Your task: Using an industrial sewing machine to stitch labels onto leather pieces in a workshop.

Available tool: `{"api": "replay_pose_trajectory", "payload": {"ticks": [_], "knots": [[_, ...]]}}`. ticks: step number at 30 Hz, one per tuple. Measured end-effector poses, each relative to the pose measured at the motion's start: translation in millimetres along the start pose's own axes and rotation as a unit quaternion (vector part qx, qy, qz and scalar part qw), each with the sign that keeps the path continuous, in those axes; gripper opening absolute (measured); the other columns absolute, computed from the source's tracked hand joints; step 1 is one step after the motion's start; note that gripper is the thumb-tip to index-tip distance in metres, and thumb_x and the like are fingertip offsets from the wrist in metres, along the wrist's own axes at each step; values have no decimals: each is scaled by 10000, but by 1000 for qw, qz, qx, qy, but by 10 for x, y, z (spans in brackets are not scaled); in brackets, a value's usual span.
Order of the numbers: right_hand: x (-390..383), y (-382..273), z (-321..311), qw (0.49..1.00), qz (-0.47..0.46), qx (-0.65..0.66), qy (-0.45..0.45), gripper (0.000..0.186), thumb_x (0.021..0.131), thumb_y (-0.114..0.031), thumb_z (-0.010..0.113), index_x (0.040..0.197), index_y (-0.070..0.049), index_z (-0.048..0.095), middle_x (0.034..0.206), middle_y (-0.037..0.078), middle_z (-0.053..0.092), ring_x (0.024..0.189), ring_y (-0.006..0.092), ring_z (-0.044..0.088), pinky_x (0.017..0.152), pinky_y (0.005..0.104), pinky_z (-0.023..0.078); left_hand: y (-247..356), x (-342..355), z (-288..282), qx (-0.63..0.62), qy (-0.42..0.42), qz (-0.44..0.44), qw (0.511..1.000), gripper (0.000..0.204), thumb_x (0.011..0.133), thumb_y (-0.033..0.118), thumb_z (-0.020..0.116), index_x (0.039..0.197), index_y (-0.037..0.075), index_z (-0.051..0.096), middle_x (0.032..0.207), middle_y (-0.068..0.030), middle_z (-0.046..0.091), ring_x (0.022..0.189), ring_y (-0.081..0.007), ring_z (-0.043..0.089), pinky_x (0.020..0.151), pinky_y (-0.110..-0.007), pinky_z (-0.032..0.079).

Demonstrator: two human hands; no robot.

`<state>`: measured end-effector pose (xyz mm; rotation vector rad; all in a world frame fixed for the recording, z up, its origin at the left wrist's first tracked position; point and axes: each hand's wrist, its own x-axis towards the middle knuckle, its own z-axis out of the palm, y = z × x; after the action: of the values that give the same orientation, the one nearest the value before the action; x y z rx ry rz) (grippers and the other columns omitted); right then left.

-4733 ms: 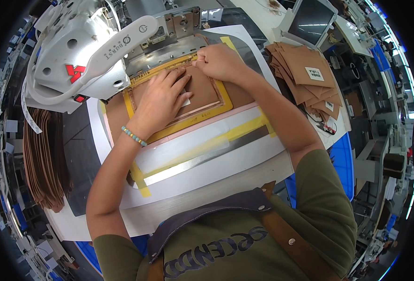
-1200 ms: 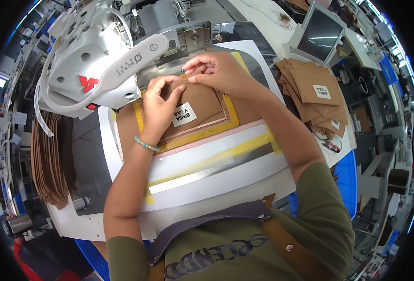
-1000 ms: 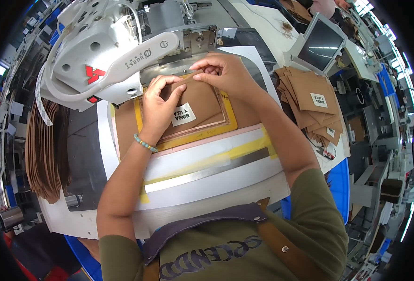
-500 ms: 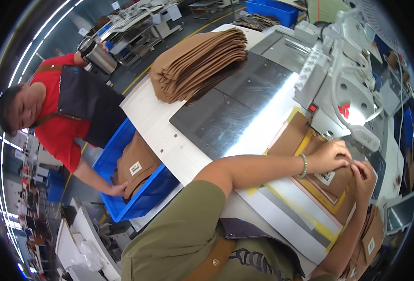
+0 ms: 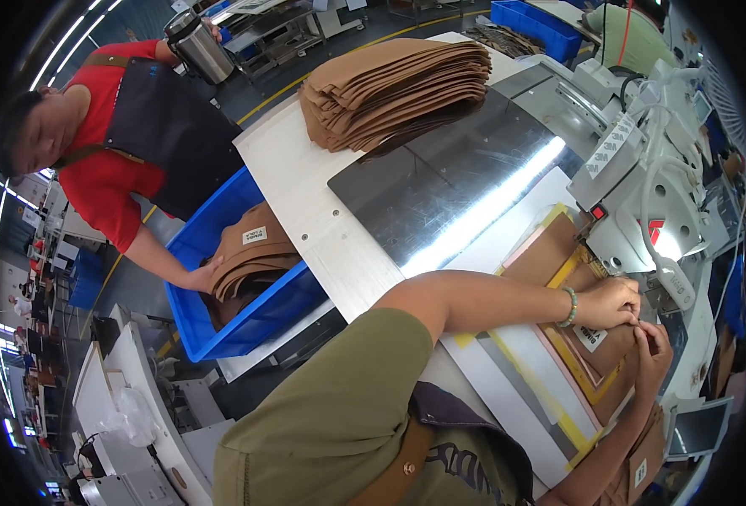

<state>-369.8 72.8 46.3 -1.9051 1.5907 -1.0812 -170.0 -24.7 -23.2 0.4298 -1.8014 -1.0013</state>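
Note:
At the right, my left hand [image 5: 611, 302], with a beaded bracelet [image 5: 569, 306] at its wrist, is closed in a pinch. The fingertips of my right hand [image 5: 654, 354] meet it, also pinched; whatever lies between them is too small to make out. Under both hands is a brown sheet piece [image 5: 616, 347] with a white label [image 5: 591, 337], lying in a yellow-edged flat frame [image 5: 558, 344]. Just beyond my fingers stands the white head of a sewing machine [image 5: 634, 221], its lamp lit.
A thick stack of folded brown pieces [image 5: 390, 88] sits on the white table [image 5: 305, 202], beside a shiny metal plate [image 5: 423, 181]. At left, a co-worker in red [image 5: 107, 190] reaches into a blue bin [image 5: 200, 341] of brown pieces, holding a steel jug [image 5: 200, 51].
The whole view has shifted a little. My hands stay pinched together over the brown piece, fingertips slightly closer. The co-worker's hand has moved along the pieces in the bin.

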Motion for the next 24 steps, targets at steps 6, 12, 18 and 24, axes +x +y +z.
{"api": "replay_pose_trajectory", "payload": {"ticks": [6,12,18,24], "knots": [[-11,-28,-21,1000,9,-20,-11,88,1009,-26,729,1045,53,743,945,32,638,882,114,602,788,252,461,20,-20,25,-23,-5,-7,1000,119,893,121,805,862,26,742,959,-115,666,904,-291,683,812,-418,548],[-23,-22,-35,999,28,-26,-19,90,1020,-47,722,996,38,710,926,23,619,870,105,584,791,251,452,40,-25,10,-10,-12,-4,1000,111,896,117,799,853,28,747,973,-119,667,922,-296,687,832,-415,551],[-39,57,-15,998,55,6,-19,101,1039,-72,719,990,10,687,921,-9,603,858,74,557,774,234,436,66,-70,-50,-27,-16,-1,999,90,876,136,832,927,65,815,969,-110,676,947,-292,693,844,-395,549],[-47,54,-41,995,92,35,-24,117,1030,-82,738,974,8,690,884,-16,618,829,60,562,758,223,439,77,-68,-70,-67,-31,-50,996,62,869,133,840,908,86,827,956,-103,683,941,-278,699,834,-386,549]]}}
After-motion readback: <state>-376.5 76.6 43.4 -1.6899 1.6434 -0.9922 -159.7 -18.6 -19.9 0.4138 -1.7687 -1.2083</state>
